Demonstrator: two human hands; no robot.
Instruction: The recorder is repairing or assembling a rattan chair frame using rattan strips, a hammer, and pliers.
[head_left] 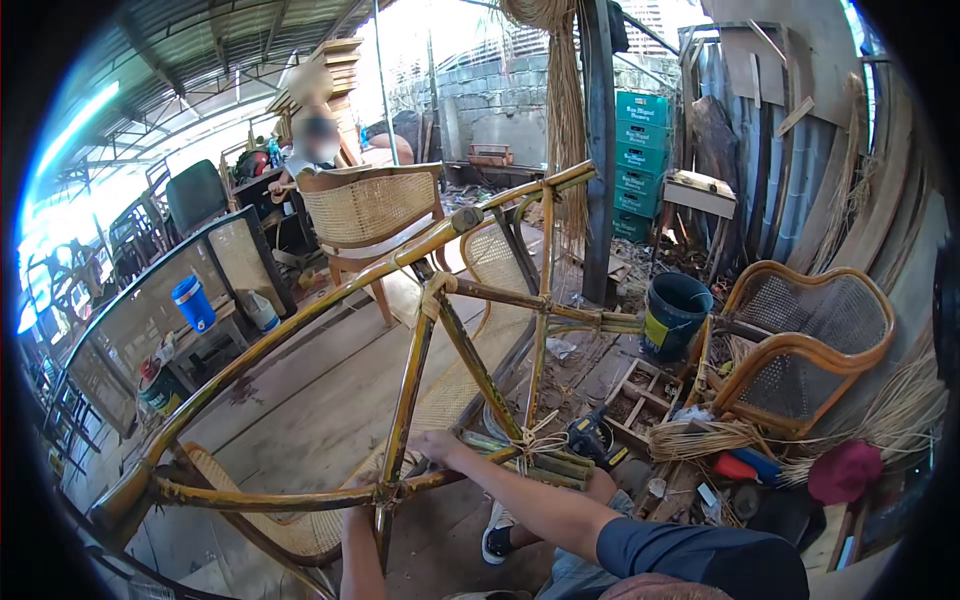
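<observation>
I see both hands on a yellowed rattan chair frame (440,300) tipped on its side — right hand (437,446) gripping a lower rail near a strip binding (532,440), left hand (357,503) low at a wrapped joint, mostly hidden. Dark bucket (672,312) and cane armchair (812,335) at right; another person (312,135) sits behind.

A stack of green plastic crates (640,165) with white lettering stands behind the dark post at the back. A yellow label (655,330) sits on the dark bucket (676,312) below.
</observation>
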